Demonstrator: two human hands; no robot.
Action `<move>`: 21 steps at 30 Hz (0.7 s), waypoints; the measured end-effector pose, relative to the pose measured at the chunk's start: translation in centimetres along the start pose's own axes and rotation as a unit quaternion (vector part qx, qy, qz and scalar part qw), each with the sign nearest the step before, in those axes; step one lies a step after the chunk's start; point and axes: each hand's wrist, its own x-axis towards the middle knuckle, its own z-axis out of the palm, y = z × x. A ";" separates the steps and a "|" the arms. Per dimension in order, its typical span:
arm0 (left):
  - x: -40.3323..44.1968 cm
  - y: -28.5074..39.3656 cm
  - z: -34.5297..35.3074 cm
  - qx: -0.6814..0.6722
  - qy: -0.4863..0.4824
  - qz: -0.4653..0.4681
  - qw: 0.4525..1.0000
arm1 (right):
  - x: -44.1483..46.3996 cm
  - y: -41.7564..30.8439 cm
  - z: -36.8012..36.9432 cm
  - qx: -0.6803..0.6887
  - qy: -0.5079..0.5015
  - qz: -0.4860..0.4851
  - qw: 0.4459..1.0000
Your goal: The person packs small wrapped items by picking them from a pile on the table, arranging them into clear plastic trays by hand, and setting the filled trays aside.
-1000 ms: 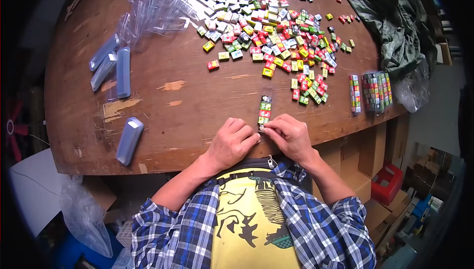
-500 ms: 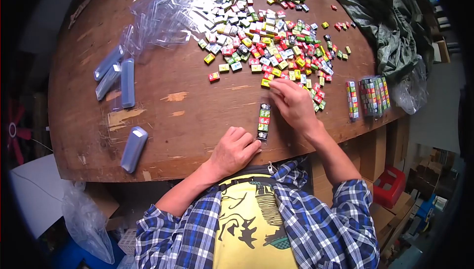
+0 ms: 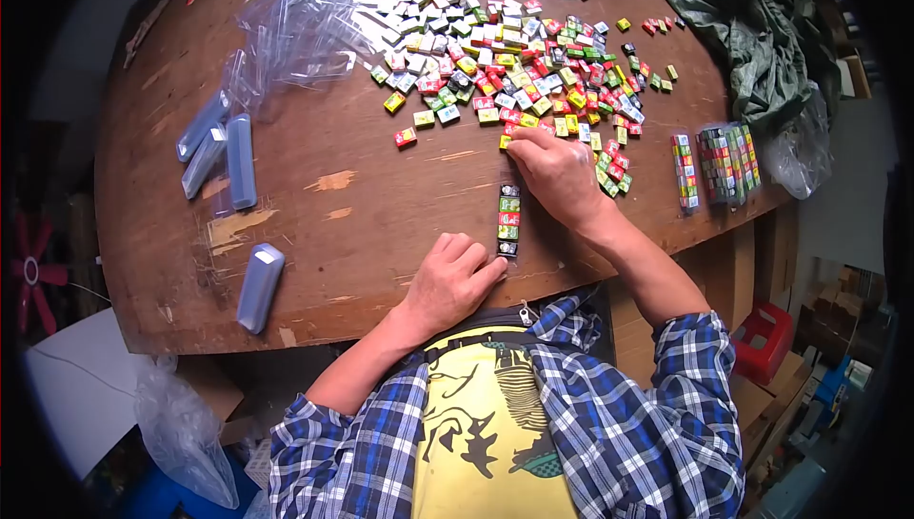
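Observation:
A short row of small printed boxes (image 3: 509,219), black at both ends with green and red between, lies in what looks like a narrow clear plastic case before me. My left hand (image 3: 451,279) rests on the table with curled fingers, thumb tip against the near end of that case. Beyond the row's far end, my right hand (image 3: 560,179) is bent, its fingertips pinched at a small yellow box (image 3: 506,142) on the near edge of the pile. The fingers partly cover this box. Many loose small boxes (image 3: 533,81) in red, green, yellow, white and black spread beyond.
Clear plastic sleeves (image 3: 295,38) are heaped at the back left. Several bluish clear cases (image 3: 242,162) lie on the left, one (image 3: 260,288) nearer me. Filled packs (image 3: 728,165) stand at the right edge, by a green cloth (image 3: 762,43). A red stool (image 3: 764,343) is below.
My right hand has turned slightly and its fingers are closer together at the yellow box. My left hand keeps its place by the row. The whole view has shifted a little.

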 end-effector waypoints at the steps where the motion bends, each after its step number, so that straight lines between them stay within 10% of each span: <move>1: 0.0 -0.1 0.0 0.001 0.000 0.001 1.000 | -0.3 0.1 0.1 -0.007 0.000 -0.014 1.000; 21: -0.1 -0.1 0.0 -0.009 0.011 -0.007 1.000 | -3.3 -0.3 -2.1 0.206 0.012 0.044 0.977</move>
